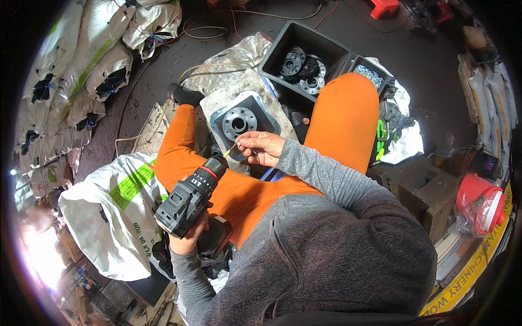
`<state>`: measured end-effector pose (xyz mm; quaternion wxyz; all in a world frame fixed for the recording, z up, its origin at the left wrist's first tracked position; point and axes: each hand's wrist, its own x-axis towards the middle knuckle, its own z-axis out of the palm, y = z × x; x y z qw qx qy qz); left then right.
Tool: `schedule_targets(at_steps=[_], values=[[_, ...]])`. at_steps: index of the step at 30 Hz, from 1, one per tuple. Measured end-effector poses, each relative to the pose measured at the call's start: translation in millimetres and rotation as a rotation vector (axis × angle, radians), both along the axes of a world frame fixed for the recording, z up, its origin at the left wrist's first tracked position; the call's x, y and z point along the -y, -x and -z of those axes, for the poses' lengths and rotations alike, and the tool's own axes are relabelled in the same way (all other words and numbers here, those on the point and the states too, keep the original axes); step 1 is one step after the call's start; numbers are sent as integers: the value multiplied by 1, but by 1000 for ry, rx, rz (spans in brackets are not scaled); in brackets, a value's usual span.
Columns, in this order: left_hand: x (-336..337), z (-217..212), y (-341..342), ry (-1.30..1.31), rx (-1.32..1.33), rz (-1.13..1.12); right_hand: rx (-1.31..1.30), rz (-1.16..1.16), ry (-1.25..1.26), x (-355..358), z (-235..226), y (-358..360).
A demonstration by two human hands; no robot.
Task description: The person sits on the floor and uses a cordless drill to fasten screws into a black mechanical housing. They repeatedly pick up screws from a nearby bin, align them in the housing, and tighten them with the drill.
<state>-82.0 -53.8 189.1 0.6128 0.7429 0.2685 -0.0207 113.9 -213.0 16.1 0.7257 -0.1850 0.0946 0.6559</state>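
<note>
My left hand (188, 240) is wrapped round the grip of a black and grey cordless drill (190, 195), its red-ringed chuck pointing away from me. A thin gold-coloured bit (229, 151) sticks out of the chuck. At the bit's tip, my right hand (263, 148) pinches thumb and forefinger together; whatever small piece they hold is too small to name. Just beyond, a square grey metal housing (217, 116) rests between my legs. In its middle sits a round steel flange (239, 120) with a central hole and a ring of smaller holes. My right hand partly covers the housing's near edge.
A dark bin (266, 62) with several round metal flanges (293, 61) stands beyond my right knee, beside a small tray of screws (370, 75). White sacks (117, 204) lie at left. A red and white container (478, 205) stands at right. Cables (209, 30) cross the floor.
</note>
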Motion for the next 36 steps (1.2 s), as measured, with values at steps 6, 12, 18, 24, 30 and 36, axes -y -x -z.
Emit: schedule_targets(at_steps=[6, 12, 18, 24, 30, 36], values=[[1, 5, -1, 4, -18, 23, 6, 5, 24, 1, 2, 1], [-15, 5, -4, -293, -106, 301, 65, -125, 64, 5, 9, -1], [-13, 2, -18, -515, -35, 412, 97, -126, 86, 8, 12, 0], [-27, -1, -46, -373, -117, 186, 192, 80, 357, 13, 25, -17], [-43, 12, -79, -274, -243, 124, 184, 250, 565, 19, 38, -35], [-51, 27, -97, -330, -201, 221, 325, 193, 648, 12, 62, -40]])
